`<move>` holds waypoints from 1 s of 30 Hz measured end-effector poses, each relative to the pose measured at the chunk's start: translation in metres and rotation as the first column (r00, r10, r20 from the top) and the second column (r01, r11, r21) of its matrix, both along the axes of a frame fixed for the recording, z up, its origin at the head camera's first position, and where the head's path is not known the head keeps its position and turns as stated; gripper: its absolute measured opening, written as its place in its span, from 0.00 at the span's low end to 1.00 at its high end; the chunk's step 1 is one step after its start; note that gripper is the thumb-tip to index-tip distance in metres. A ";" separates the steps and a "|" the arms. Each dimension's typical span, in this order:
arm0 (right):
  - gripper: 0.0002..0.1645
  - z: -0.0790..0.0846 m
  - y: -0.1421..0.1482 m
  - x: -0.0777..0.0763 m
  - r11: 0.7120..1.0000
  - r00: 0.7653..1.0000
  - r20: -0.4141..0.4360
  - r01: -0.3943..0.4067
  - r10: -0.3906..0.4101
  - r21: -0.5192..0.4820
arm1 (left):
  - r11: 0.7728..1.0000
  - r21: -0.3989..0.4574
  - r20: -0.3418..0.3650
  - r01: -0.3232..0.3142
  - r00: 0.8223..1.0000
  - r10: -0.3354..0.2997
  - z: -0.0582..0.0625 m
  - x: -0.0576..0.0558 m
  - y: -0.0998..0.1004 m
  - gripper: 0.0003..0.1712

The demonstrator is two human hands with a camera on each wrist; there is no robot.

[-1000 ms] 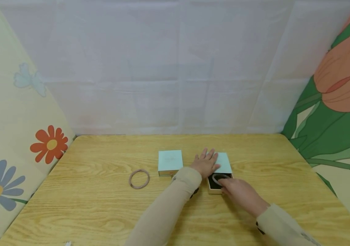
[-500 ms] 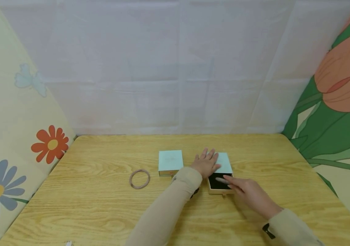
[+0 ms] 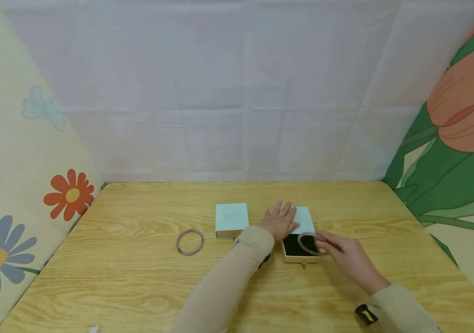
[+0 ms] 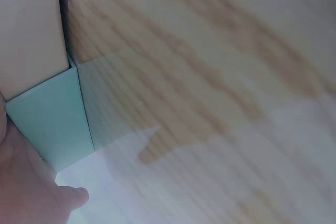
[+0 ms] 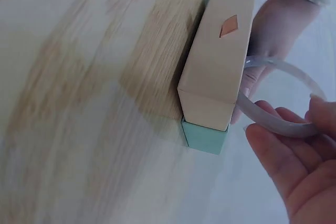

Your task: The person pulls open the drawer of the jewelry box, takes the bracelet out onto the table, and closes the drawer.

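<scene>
My right hand (image 3: 351, 261) pinches a pale mauve bangle (image 5: 283, 126) between thumb and fingers. In the head view the ring stands tilted over the right part of a drawer box (image 3: 299, 260) whose tray is slid out toward me, showing its black lining. My left hand (image 3: 279, 225) rests with fingers spread on the pale teal top of that same box. From the right wrist, the tray's cream front with a small orange pull tab (image 5: 229, 26) shows beside the bangle. The left wrist view catches the teal sleeve (image 4: 52, 119) and part of the left hand.
To the left of my left hand stands another teal box (image 3: 231, 217), its tray pushed in. A second bangle (image 3: 187, 254) lies flat on the wooden table (image 3: 137, 277). A small white object (image 3: 93, 329) shows at the near edge.
My right hand has drawn back to the right from the tray, lifting the bangle and turning it upright. The left hand keeps its place on the box.
</scene>
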State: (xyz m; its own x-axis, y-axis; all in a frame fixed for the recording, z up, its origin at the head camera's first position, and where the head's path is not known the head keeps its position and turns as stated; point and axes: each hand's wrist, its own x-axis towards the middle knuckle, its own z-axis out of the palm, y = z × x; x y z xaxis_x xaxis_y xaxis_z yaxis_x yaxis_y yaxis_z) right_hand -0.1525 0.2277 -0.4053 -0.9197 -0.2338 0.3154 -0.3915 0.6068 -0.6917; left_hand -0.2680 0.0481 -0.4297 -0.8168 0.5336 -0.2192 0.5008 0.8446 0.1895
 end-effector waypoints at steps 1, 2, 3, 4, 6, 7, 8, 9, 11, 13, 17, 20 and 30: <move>0.19 0.000 0.001 0.000 0.999 1.000 0.027 0.011 -0.010 -0.032 | 1.000 0.004 0.000 -0.002 1.000 0.002 -0.001 -0.001 0.001 0.36; 0.19 0.000 0.001 0.000 0.998 0.998 0.058 0.024 -0.021 -0.059 | 1.000 0.006 0.001 -0.004 1.000 0.004 -0.003 -0.002 0.001 0.36; 0.20 0.000 0.002 0.000 0.996 0.996 0.087 0.042 -0.035 -0.082 | 1.000 0.008 0.002 -0.005 1.000 0.005 -0.003 -0.003 0.001 0.36; 0.20 0.000 0.003 0.000 0.992 0.991 0.123 0.059 -0.045 -0.108 | 1.000 0.009 0.002 -0.004 1.000 0.004 -0.004 -0.003 0.001 0.36; 0.21 0.000 0.004 0.000 0.986 0.985 0.160 0.085 -0.062 -0.140 | 1.000 0.006 -0.009 0.000 1.000 0.000 -0.003 -0.002 0.001 0.36; 0.21 -0.001 0.005 0.000 0.984 0.982 0.174 0.097 -0.070 -0.148 | 1.000 0.005 -0.009 0.001 1.000 -0.001 -0.002 -0.002 0.001 0.35; 0.21 -0.001 0.005 0.000 0.981 0.979 0.190 0.109 -0.079 -0.157 | 1.000 0.004 -0.010 0.003 1.000 -0.003 -0.001 -0.002 0.000 0.35; 0.22 -0.001 0.005 -0.001 0.979 0.975 0.204 0.120 -0.085 -0.165 | 1.000 0.003 -0.011 0.004 1.000 -0.004 -0.001 -0.001 0.000 0.35; 0.23 -0.001 0.006 0.000 0.975 0.970 0.224 0.133 -0.091 -0.178 | 1.000 0.002 -0.010 0.004 1.000 -0.004 0.000 -0.001 0.000 0.35; 0.23 -0.001 0.006 0.000 0.970 0.964 0.248 0.149 -0.099 -0.192 | 1.000 0.005 -0.003 0.000 1.000 0.000 -0.001 -0.001 0.000 0.35; 0.23 0.000 0.006 0.000 0.961 0.955 0.278 0.172 -0.108 -0.216 | 1.000 0.002 -0.006 0.001 1.000 -0.001 0.001 0.001 0.000 0.35; 0.24 0.000 0.007 0.001 0.954 0.945 0.308 0.190 -0.113 -0.233 | 1.000 -0.004 -0.018 0.007 1.000 -0.007 0.005 0.004 -0.002 0.35; 0.27 -0.002 0.012 0.001 0.938 0.916 0.380 0.240 -0.132 -0.251 | 1.000 -0.008 -0.030 0.025 0.999 -0.025 0.018 0.014 -0.006 0.34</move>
